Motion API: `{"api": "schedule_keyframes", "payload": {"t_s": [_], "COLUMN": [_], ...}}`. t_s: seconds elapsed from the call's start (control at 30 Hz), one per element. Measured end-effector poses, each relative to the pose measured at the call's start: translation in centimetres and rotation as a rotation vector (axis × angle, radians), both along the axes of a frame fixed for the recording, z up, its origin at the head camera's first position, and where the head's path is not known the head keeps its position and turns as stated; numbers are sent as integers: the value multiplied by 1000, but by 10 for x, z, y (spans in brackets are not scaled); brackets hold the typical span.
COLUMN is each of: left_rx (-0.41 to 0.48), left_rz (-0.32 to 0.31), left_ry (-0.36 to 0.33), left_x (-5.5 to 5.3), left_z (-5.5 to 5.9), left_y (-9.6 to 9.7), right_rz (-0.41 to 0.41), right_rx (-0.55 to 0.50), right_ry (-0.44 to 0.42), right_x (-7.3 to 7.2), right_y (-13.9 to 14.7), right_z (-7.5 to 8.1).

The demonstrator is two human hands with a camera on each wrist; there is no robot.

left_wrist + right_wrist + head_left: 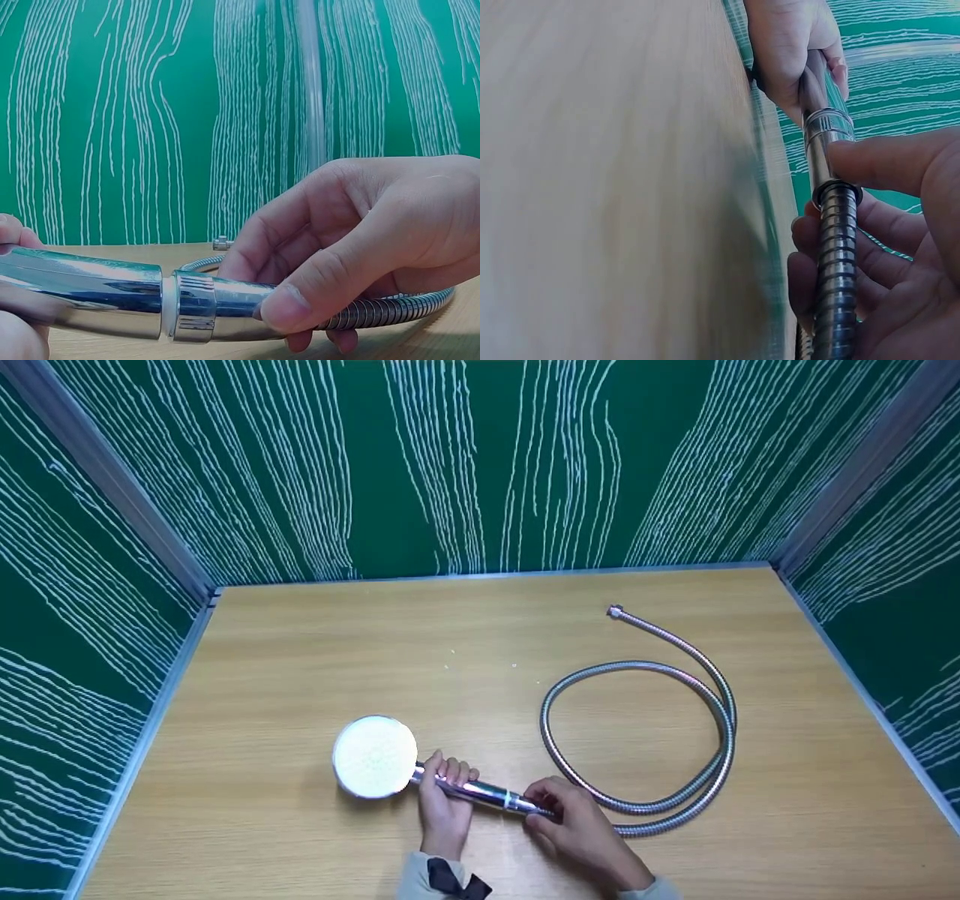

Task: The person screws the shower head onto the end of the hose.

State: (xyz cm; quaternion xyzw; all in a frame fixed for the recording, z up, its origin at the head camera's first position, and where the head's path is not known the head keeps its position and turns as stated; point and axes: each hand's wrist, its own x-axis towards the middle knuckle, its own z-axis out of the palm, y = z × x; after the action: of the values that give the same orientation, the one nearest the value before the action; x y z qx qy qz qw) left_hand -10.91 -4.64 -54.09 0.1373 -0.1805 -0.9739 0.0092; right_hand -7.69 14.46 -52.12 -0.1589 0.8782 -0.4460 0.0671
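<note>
My left hand point(448, 810) grips the chrome handle of a shower head point(374, 757), whose round white face points up on the left. At the handle's other end sits the hose's smooth conical connector nut point(196, 309), in line with it. A pale band shows between handle and nut in the left wrist view. My right hand point(581, 825) pinches this nut, thumb on the near side and fingers behind. From the nut, the ribbed metal hose point(835, 262) runs back under my right palm.
The rest of the hose point(637, 665) lies in a loop on the wooden table point(300, 652) at the right. Its free end carries a small hex nut point(615, 611). Green panels point(487, 472) with wavy white lines border the table at the back and sides. Several tiny white specks dot the tabletop.
</note>
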Motion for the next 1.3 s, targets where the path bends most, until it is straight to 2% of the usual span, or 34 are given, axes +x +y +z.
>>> {"api": "schedule_keyframes", "payload": {"t_s": [0.17, 0.33, 0.57, 0.7, 1.3], "left_rx": [-6, -3, 9, 16, 9], "left_rz": [-5, -1, -1, -2, -1], "left_ry": [19, 9, 1, -5, -12], "left_x": [1, 1, 0, 0, 0], "left_z": [1, 1, 1, 1, 1], "left_y": [0, 0, 0, 0, 0], "right_rz": [8, 9, 29, 22, 5], "right_rx": [-19, -19, -35, -32, 0], "right_ry": [8, 13, 95, 106, 45], "right_x": [0, 1, 1, 2, 1], "right_y": [0, 0, 0, 0, 0], "right_z": [-1, -1, -2, -3, -1]}}
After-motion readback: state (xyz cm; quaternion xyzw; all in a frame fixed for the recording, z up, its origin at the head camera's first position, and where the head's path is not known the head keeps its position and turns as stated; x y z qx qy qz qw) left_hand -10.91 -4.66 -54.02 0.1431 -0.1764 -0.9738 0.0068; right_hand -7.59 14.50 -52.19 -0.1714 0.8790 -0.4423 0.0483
